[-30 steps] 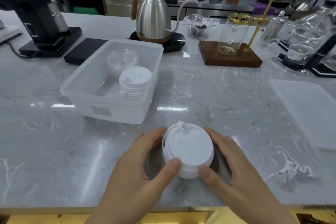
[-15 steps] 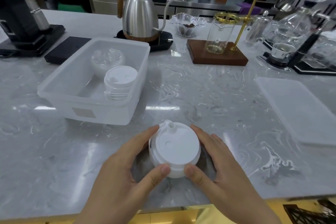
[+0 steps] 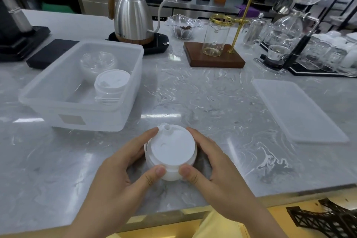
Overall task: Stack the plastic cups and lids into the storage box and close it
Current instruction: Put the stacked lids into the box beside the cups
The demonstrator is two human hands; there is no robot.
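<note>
**Lid stack gathered at the desk's near edge**

Marble desk (image 3: pixel 193 92) in a coffee bar. Left hand (image 3: pixel 123 162) and right hand (image 3: pixel 214 162) curl round the white lid stack (image 3: pixel 171 152), unchanged over the last second; only the view shifted. Storage box (image 3: pixel 83 120) at 10 o'clock already holds lids (image 3: pixel 112 85); its cover (image 3: pixel 297 110) waits at 2 o'clock. Transfer remains.

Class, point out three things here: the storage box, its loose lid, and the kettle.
storage box (image 3: pixel 58 105): head view, near front wall.
box lid (image 3: pixel 297 110): head view, flat top.
kettle (image 3: pixel 131 19): head view, steel body.
</note>
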